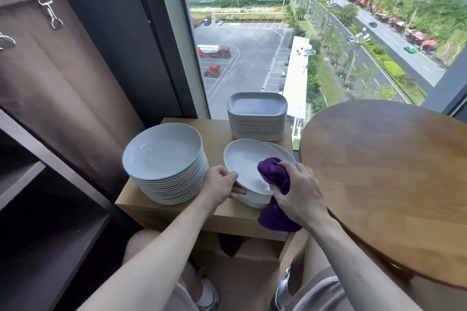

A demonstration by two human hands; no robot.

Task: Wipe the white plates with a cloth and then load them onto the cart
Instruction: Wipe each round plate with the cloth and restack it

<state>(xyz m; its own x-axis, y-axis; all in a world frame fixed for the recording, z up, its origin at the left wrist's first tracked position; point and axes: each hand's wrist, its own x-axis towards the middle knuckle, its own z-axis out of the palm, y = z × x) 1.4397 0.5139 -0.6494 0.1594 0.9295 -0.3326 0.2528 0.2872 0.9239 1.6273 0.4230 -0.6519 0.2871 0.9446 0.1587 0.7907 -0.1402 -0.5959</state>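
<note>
The round wooden table [391,184] crowds in on the right, so a wide sweep of the wiping arm could knock its rim and jolt the work. The small wooden stand [177,209] beside it is packed. The tall stack of round plates [164,159] sits near the stand's front left corner, just beside the left hand [219,184], and a backward nudge there might shift it towards the edge. The stack of rectangular dishes [256,118] behind looks safer, being apart from both hands. The plate being wiped [245,159] is tilted above a short stack [255,201] at the stand's front. The left hand pinches only its near rim, thumb on top and fingers beneath, so a hard push into the bowl could twist it loose onto the plates below. The right hand [300,192] clutches the bunched purple cloth [273,174] and presses it into the plate. The cloth's loose tail hangs past the stand's front and could snag a rim and drag a plate when lifted
</note>
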